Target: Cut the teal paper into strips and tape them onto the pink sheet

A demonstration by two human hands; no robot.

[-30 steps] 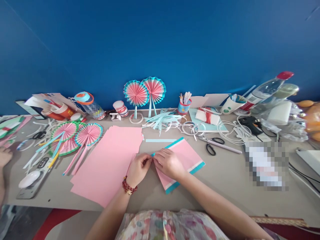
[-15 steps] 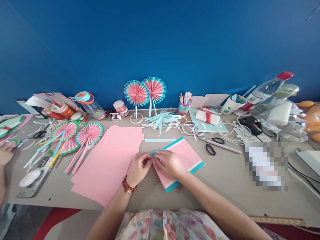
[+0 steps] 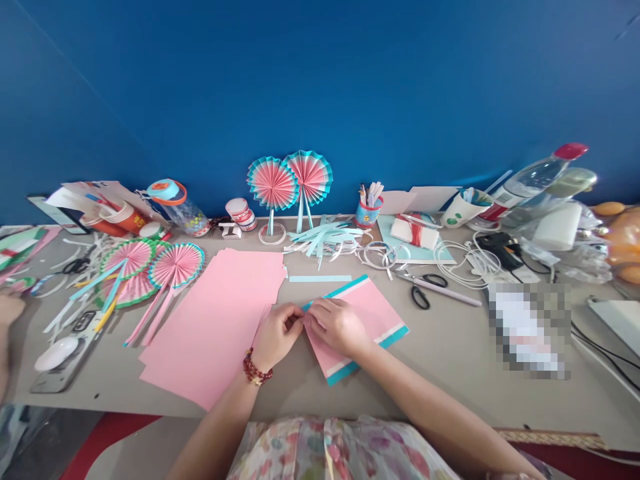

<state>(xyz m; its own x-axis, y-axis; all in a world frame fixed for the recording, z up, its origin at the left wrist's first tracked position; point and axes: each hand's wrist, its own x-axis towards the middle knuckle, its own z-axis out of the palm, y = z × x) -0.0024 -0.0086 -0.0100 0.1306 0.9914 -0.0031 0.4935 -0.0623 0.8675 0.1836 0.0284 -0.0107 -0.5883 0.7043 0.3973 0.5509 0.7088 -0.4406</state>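
Observation:
A pink paper sheet with blue and white bands along two opposite edges lies at an angle on the table. My left hand, with a beaded bracelet at its wrist, pinches the sheet's left corner. My right hand rests on the sheet, its fingers bent and pressed to the same corner beside the left fingertips. What the fingertips do there is partly hidden. Left of my hands lies a stack of larger pink paper. Just beyond the sheet is a light blue paper strip.
Two pleated paper fans stand at the wall behind a heap of paper strips. Scissors lie to the right, near white cables. More fans and a phone are at left. Another person's hand shows at the left edge.
Both hands stay at the sheet's corner with almost no movement. The view has shifted slightly.

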